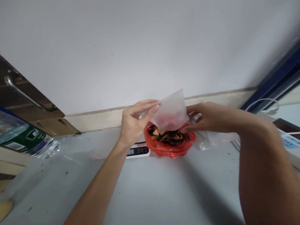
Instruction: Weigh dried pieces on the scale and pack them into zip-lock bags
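Head view: the left hand (137, 120) pinches a frosted, translucent pouch (174, 107) by its edge between thumb and forefinger. The right hand (202, 117) curls at the opposite edge, fingers bent and thumb apart; whether they grip it, I cannot tell. The pouch tilts above a crinkled red bag (172, 153), open around dry, curled brown flakes (167, 137). Left of that, the forearm partly hides a white-edged scale (142, 150), its digits hard to read. A clear bottle (25, 140), cut off, bears a green label with a barcode.
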`<state>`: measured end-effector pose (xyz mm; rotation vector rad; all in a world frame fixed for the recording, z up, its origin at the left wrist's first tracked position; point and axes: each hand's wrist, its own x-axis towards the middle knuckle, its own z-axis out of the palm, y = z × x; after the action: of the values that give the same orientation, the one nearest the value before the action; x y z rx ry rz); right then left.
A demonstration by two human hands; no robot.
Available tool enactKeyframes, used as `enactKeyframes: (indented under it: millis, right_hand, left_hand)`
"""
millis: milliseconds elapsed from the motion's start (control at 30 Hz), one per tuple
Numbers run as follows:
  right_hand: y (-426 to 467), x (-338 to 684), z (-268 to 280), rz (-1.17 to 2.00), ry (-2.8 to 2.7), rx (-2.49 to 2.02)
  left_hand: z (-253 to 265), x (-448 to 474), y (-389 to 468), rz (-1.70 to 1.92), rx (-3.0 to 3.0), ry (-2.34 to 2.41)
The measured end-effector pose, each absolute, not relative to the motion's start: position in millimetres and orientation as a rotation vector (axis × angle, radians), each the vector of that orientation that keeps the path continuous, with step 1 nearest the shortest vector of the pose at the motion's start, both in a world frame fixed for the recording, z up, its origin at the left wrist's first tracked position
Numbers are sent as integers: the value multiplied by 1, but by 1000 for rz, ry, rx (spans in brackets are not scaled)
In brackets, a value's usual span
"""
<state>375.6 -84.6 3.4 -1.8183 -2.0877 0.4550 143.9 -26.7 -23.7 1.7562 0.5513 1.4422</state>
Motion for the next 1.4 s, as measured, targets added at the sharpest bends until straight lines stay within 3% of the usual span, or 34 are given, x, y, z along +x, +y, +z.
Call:
enactKeyframes:
  millis: [167,433,567,700,933,1067,1400]
  right_hand:
    - [-74,353,4,667,-1978,-1722]
    - [-57,276,-13,1061,-1240,-1260]
    - [-40,240,-23,1119,-1379,-1214]
    - [-24,215,-31,885,-1577,-1252]
    - [-37,142,-52,-65,-2441,-1215]
    - [-47,110,-72,-107,-2833,-1256]
    - [-54,108,-89,-32,-2895,-1242]
  left_hand:
    - [-22,131,-15,1535,1649,613]
    - [-24,48,23,1622,1626,915]
    - [-24,-4,26,1507,1643,990]
    - [-31,-55,29,1163,1651,1220]
    - [-59,-99,41,868,1574,1435]
    - [-67,-90,38,600,1630,1386]
    - [-79,-40,43,287,1923,1411]
